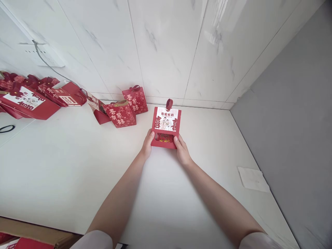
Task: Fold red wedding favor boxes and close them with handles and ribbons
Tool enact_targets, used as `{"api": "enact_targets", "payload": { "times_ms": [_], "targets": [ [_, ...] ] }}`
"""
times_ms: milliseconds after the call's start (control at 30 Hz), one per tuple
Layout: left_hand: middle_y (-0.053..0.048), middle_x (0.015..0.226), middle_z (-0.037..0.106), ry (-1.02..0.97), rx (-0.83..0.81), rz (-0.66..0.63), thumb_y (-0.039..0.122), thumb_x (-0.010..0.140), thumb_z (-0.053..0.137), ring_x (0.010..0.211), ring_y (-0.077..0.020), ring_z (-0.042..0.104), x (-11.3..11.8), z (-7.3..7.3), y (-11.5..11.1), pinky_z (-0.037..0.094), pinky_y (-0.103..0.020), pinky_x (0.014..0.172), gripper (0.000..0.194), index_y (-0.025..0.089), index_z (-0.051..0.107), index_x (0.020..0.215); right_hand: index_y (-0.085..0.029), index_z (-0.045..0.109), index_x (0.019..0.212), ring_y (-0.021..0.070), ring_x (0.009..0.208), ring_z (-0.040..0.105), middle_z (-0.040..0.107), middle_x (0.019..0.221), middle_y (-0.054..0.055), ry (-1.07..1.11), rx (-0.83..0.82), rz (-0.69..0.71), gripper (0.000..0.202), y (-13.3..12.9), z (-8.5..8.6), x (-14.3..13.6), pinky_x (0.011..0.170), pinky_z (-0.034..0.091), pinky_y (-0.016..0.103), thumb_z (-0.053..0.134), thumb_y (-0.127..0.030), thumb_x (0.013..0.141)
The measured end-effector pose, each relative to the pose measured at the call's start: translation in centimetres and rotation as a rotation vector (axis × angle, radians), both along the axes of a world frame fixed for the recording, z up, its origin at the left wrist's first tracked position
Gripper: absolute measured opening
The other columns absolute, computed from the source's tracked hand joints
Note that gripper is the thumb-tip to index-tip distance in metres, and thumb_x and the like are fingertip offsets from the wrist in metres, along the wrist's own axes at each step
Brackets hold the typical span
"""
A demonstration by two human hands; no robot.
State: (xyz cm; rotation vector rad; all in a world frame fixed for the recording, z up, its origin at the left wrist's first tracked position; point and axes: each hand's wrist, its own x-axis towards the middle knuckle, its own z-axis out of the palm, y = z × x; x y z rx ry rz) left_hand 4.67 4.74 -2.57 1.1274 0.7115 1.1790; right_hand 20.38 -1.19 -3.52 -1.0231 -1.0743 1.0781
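A red gift box point(166, 119) with a white label showing a couple, a ribbon loop on top and a small window low on its front is held upright between my two hands. My left hand point(147, 143) grips its lower left edge, thumb on the front. On the lower right edge, my right hand point(182, 149) is closed in the same way. Red and gold wrapping shows through the window. The fingers behind the box are hidden.
Left of my hands stand red boxes point(120, 116), with several more point(31, 102) along the tiled wall. A grey cable point(49, 65) hangs from a wall socket. A white tissue point(253, 178) lies at the right; a cardboard box point(33, 231) is at bottom left.
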Motion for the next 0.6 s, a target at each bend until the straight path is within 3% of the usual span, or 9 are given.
{"api": "enact_targets", "payload": {
  "times_ms": [367,500,600],
  "targets": [
    [-0.009,0.134,0.064,-0.063,-0.084,-0.074,0.052,0.086,0.061,0.125,-0.0314,0.058,-0.54,0.04,0.03,0.048,-0.044,0.104,0.053,0.020,0.059,0.129,-0.033,0.057,0.138,0.0242,0.142,0.042,0.052,0.148,-0.001,-0.062,0.060,-0.011,0.048,-0.34,0.23,-0.02,0.118,0.036,0.046,0.040,-0.057,0.099],
    [-0.011,0.134,0.064,-0.088,-0.134,-0.057,0.057,0.088,0.058,0.125,-0.0329,0.059,-0.46,0.02,-0.12,0.048,-0.045,0.105,0.058,0.017,0.060,0.130,-0.035,0.058,0.136,0.0239,0.145,0.036,0.045,0.152,-0.002,-0.091,0.081,0.008,0.046,-0.44,0.18,0.03,0.121,0.031,0.044,0.039,-0.056,0.100],
    [-0.011,0.131,0.066,-0.102,-0.164,-0.044,0.056,0.086,0.060,0.124,-0.0334,0.060,-0.37,0.12,-0.32,0.049,-0.044,0.104,0.058,0.017,0.062,0.129,-0.036,0.059,0.135,0.0245,0.145,0.036,0.049,0.148,0.000,-0.096,0.097,0.021,0.043,-0.40,0.16,0.13,0.121,0.031,0.044,0.043,-0.053,0.099]
  ]
}}
